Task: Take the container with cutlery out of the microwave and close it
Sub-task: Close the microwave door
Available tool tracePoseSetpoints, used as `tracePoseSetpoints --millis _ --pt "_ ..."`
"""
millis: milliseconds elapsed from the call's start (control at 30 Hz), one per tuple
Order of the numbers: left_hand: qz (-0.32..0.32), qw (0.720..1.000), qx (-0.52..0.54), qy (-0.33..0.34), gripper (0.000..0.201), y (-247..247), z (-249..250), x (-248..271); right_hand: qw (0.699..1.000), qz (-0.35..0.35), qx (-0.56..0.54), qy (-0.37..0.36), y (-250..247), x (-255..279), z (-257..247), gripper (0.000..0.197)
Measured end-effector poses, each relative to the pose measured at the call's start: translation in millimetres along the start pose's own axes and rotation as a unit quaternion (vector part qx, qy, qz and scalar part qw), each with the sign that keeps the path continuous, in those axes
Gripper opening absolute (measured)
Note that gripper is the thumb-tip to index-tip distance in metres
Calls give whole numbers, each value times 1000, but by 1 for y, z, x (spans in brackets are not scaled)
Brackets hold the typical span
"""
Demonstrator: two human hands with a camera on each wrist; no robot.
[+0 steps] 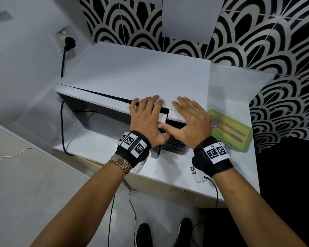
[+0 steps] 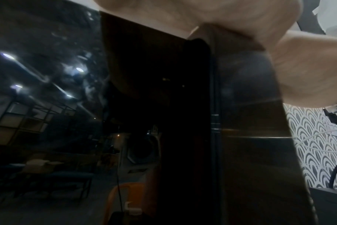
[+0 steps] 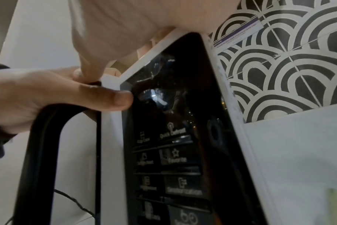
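Container (image 1: 230, 130) with cutlery is already out: green-rimmed tub on the white counter (image 1: 227, 86), at 3 o'clock from the microwave (image 1: 136, 72), knife and spoon visible inside. Removal step looks done; step in hand is closing the door.

Door (image 1: 161, 118) appears nearly shut, free edge close against the control panel (image 3: 175, 137), small gap still showing in the head view. Left hand (image 1: 148, 120) lies over the door's top corner, fingers spread and straight, thumb on the door front. Right hand (image 1: 191, 122) sits on the top edge above the panel, at 3 o'clock from the left, fingers extended flat, thumb reaching toward the seam. Neither hand clamps anything.

Next move, my read: brace the body with the right, push the door front with the left until the latch catches. Risk: microwave sliding back toward 12 o'clock if unbraced.
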State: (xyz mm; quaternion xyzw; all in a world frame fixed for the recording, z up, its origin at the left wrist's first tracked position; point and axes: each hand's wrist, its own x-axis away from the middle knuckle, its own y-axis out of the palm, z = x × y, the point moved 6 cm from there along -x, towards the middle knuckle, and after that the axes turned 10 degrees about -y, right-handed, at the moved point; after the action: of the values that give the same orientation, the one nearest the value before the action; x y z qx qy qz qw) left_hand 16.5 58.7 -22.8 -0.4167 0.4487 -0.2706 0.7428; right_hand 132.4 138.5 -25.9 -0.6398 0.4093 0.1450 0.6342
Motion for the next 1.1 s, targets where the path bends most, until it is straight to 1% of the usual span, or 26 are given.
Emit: tracePoseSetpoints --millis 200,333,467,600,666,733,800,933,1000,1100 --pt "16 1000 17 -1 68 4 1 -6 1000 21 10 5 1 -1 2 73" --pt "30 999 30 2 71 10 1 -10 999 32 20 3 3 0 5 64" --pt "39 999 32 3 72 11 0 -10 999 39 27 5 4 0 6 63" --pt "21 999 26 -4 76 9 0 -11 999 48 21 4 3 0 6 63" --pt "2 1000 11 -3 80 9 1 -10 999 37 29 4 2 0 4 63" --pt "-17 1000 5 6 84 9 1 -9 999 12 47 6 1 0 3 64" --pt "-42 999 -7 16 90 11 0 -9 997 -32 67 11 2 0 2 68" --pt "-128 989 -69 28 110 16 -1 -9 987 -124 96 19 4 -2 0 77" --pt "-170 980 -99 31 122 16 -1 -10 977 -185 105 20 3 -2 -2 81" --pt "-229 963 -137 36 136 11 0 -7 952 -289 100 17 -1 -1 -2 87"
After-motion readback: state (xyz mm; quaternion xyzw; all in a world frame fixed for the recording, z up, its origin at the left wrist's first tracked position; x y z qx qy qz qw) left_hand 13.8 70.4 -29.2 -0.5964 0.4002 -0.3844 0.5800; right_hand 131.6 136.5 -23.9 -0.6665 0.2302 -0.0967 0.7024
